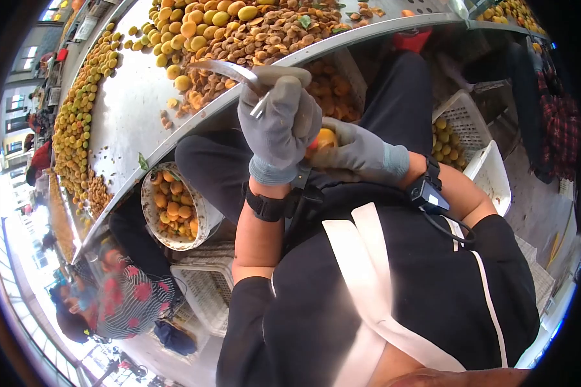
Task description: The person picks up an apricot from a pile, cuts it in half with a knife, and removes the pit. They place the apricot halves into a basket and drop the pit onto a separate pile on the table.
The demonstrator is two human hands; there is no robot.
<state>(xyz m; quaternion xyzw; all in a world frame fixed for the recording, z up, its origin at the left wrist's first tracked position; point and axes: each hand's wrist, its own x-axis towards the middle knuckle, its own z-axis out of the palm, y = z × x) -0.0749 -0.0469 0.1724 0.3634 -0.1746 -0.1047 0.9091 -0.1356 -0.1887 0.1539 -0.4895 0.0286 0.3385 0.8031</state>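
My left hand (279, 119), in a grey glove, is closed around a knife whose curved blade (229, 69) points left, over the table edge. A small metal piece also shows by its fingers. Close beside it, my right hand (361, 151), gloved too, grips an orange-yellow apricot (326, 138) that its fingers partly cover. Both hands are above my lap. Past the knife, a heap of brown apricot pits (265, 39) lies on the metal table (129, 97), with whole apricots (200, 19) next to it.
A white bucket (210, 219) of apricot pieces stands at my left knee. Under the table edge is a crate of orange fruit (336, 90). White crates (461, 122) stand to my right. One person in a patterned top (132, 293) sits at left; another person's plaid garment (558, 129) shows at right.
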